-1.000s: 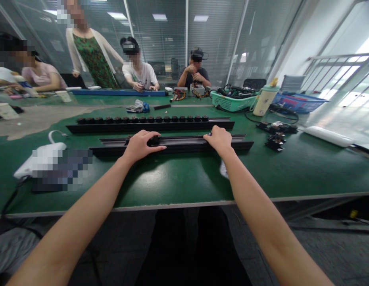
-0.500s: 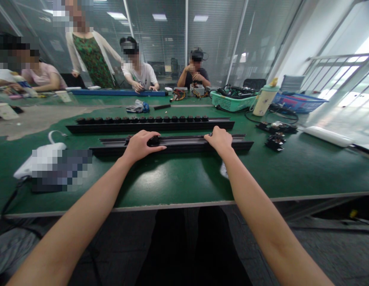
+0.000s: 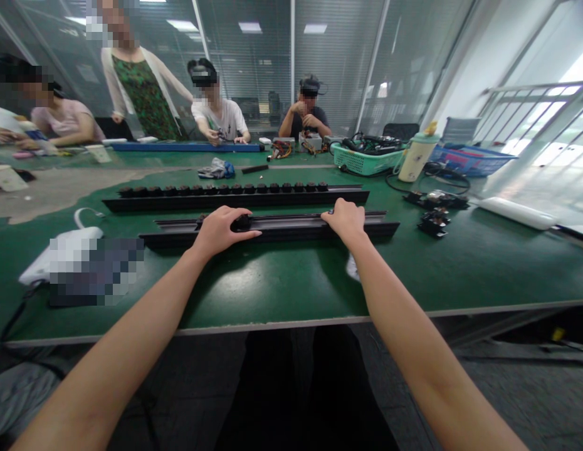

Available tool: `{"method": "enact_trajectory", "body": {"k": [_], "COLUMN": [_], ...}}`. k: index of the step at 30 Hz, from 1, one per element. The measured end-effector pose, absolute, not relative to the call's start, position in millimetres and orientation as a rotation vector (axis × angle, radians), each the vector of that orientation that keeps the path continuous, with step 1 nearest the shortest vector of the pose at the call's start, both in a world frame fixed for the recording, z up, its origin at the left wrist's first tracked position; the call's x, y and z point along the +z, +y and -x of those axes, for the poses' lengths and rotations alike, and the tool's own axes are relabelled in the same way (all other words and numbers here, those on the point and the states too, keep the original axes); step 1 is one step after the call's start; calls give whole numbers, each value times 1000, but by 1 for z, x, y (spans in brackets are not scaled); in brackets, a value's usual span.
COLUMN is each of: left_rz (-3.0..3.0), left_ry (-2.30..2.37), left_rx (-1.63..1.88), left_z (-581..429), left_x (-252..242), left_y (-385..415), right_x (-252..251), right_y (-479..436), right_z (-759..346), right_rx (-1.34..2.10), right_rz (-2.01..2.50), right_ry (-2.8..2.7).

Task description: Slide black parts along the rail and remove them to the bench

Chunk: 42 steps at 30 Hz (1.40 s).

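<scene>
Two long black metal rails lie side by side on the green workbench (image 3: 273, 288). My left hand (image 3: 220, 230) curls over a black knob (image 3: 242, 222) on the nearer rail (image 3: 291, 228), and the hand hides most of the knob. My right hand (image 3: 345, 219) grips the same rail farther right, with its fingers over the upper edge. The farther rail (image 3: 235, 199) carries a row of several black knobs (image 3: 223, 188) and is out of reach of neither hand's fingers by a small gap, touching neither.
Black connector blocks (image 3: 435, 224) lie at the right, beyond them a green basket of wires (image 3: 367, 160) and a plastic bottle (image 3: 416, 156). A pixelated object with a white cable (image 3: 79, 263) sits at the left. Several people work across the bench.
My hands stay in place on the rail. The whole view has shifted very slightly, and the seated person in the white shirt has moved their hands a little.
</scene>
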<state>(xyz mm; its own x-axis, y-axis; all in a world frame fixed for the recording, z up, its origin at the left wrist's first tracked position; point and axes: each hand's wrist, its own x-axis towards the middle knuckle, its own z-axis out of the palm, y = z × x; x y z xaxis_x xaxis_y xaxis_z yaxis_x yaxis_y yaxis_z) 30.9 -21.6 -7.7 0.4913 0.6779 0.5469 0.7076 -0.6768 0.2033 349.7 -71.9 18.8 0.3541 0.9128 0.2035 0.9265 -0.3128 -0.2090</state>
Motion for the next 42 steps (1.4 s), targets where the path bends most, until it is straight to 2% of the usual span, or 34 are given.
{"method": "enact_trajectory", "body": {"k": [42], "left_rz": [2673], "left_ry": [-1254], "left_rx": [-929], "left_z": [-31], "left_x": [-8], "left_y": [-21], "right_x": [18], "right_y": [-73], "right_z": [-355], "right_rx": [-65], "right_rz": [2425], "right_ry": [-1441]}}
